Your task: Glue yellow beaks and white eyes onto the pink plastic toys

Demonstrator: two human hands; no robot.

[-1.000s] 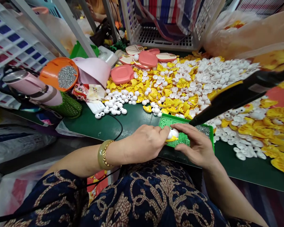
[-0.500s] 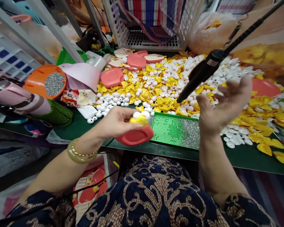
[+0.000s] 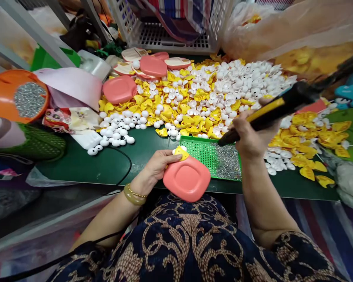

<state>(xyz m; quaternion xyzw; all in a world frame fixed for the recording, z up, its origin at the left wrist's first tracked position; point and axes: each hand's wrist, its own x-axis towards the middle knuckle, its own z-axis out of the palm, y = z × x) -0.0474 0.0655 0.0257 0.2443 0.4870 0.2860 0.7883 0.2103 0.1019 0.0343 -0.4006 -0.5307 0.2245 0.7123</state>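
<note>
Between the thumb and fingers of my left hand (image 3: 160, 165) is a coral plastic toy casing (image 3: 186, 179), with a yellow piece (image 3: 181, 152) and white eye pieces against its upper edge. The casing hangs over the front of the table, its recessed face up. My right hand (image 3: 254, 135) is wrapped round a black electric screwdriver (image 3: 282, 105) with a yellow stripe, hung from above. Its tip points down and left over the green perforated tray (image 3: 197, 156). Loose small screws (image 3: 228, 162) fill the tray's right part.
Yellow and white plastic parts (image 3: 194, 98) are heaped across the table, with white eyeballs (image 3: 117, 131) at left. Coral casings (image 3: 120, 89) lie behind. An orange bowl (image 3: 2, 94) with screws stands far left. A white crate (image 3: 173, 43) is at the back.
My right hand has closed round the screwdriver, which it was apart from before. My left hand has moved right and turned the casing so its broad face shows. The camera view has shifted right.
</note>
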